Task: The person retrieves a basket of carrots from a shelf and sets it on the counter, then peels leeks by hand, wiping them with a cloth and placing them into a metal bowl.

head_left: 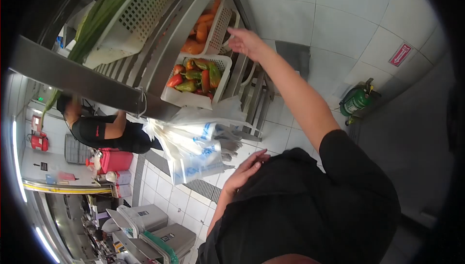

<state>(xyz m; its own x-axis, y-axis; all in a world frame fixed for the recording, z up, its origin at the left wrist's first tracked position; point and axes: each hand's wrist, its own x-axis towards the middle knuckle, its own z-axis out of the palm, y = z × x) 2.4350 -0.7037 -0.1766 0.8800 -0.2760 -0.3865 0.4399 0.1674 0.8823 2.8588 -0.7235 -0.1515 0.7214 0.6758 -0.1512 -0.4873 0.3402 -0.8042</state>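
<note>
My right hand (246, 44) reaches out beside a white perforated basket (219, 28) of orange vegetables (202, 30). Its fingers are apart, slightly bent, with nothing seen in them; whether a fingertip touches the basket is unclear. Next to that basket stands a white crate (186, 99) of red and green peppers (195, 75). In front of my black shirt, my left hand (246, 169) has its fingers stretched out and holds nothing visible. Near it, white plastic bags with blue print (191, 152) hang from the metal rack (97, 75).
Long green vegetables (104, 17) lie in an upper perforated crate (140, 17). A co-worker in black (104, 131) is beyond the rack. Grey lidded bins (150, 218) stand on the tiled floor. A green fire extinguisher (356, 102) is by the wall.
</note>
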